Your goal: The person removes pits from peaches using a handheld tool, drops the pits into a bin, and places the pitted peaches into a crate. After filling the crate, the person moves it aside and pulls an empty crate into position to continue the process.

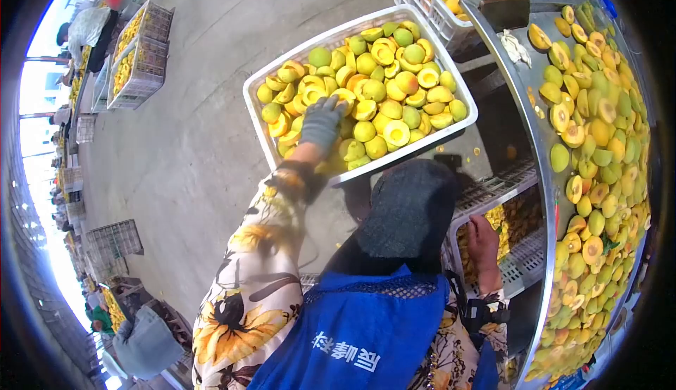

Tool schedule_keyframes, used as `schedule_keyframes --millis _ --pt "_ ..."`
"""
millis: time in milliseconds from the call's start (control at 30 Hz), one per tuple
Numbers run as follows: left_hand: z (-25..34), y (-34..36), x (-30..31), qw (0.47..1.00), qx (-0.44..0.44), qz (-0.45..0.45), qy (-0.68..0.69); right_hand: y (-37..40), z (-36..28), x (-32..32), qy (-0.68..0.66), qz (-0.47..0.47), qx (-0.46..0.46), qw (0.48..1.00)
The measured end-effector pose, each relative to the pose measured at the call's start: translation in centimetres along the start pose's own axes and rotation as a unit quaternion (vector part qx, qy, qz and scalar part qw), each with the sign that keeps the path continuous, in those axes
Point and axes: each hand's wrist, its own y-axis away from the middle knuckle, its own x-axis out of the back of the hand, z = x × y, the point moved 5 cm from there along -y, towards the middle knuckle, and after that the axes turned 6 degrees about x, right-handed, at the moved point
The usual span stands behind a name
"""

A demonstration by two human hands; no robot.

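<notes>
Head view, looking down over a co-worker's back: dark head cover, floral sleeves, blue vest. Wearer's own hands are out of frame, so the grip of either cannot be told.

Tray [317, 43]: white, rectangular, tilted, above and ahead of the co-worker's head, just left of the worktop [493, 55]. It is filled nearly to the rim with fruit [394, 87], yellow and green, mostly halved, many cut side up. What carries the tray underneath is hidden.

Gloved hand [322, 121], co-worker's, on the left: arm raised, grey glove lying on the fruit at the tray's near left part. Fingers are spread and laid flat, not closed round any piece.

Bare hand [483, 238], co-worker's, on the right: lower down, against a wire crate [524, 263] under the worktop. The crate holds smaller yellow pieces. Fingers point up along the crate edge. Whether they clasp it cannot be told.

The worktop is a curved metal trough along the right, heaped with the same fruit. A white rag [516, 46] lies on its bare upper end.

A second white crate [429, 6] of fruit stands beyond the tray, beside the worktop's far end.

Floor [197, 122]: grey concrete. Stacked crates [144, 52] of fruit stand far left, with other people near them. One person sits at lower left.
</notes>
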Motion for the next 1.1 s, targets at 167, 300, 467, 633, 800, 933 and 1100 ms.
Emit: schedule_keyframes --millis 167,300,467,633,800,933,1100 --pt "0.4 -4.5 -3.7 0.988 -0.021 -0.151 -0.003 0.8 1.8 -1.9 0.028 -0.017 0.005 0.999" --pt "-0.9 -5.3 -2.4 0.955 0.118 -0.217 0.167 0.1 0.3 -0.5 0.002 0.017 0.010 1.000" --pt "-3.1 -1.1 -3.2 0.770 0.320 -0.330 0.444 0.4 1.1 -1.3 -0.015 0.011 0.018 1.000" --pt "-1.9 -3.4 -1.7 0.976 0.131 -0.156 0.077 -0.3 0.4 -1.3 -0.023 -0.048 -0.029 0.998" --pt "4.2 -5.5 -2.7 0.995 0.066 -0.003 0.068 -0.4 1.0 -1.9 -0.016 -0.054 -0.030 0.998" --pt "6.2 -5.7 -5.4 0.992 0.048 -0.108 0.050 -0.3 2.0 -2.0 -0.024 -0.032 -0.020 0.999" --pt "6.4 -7.2 -5.8 0.989 0.055 -0.122 0.057 -0.6 2.9 -1.9 -0.019 -0.020 -0.026 0.999"
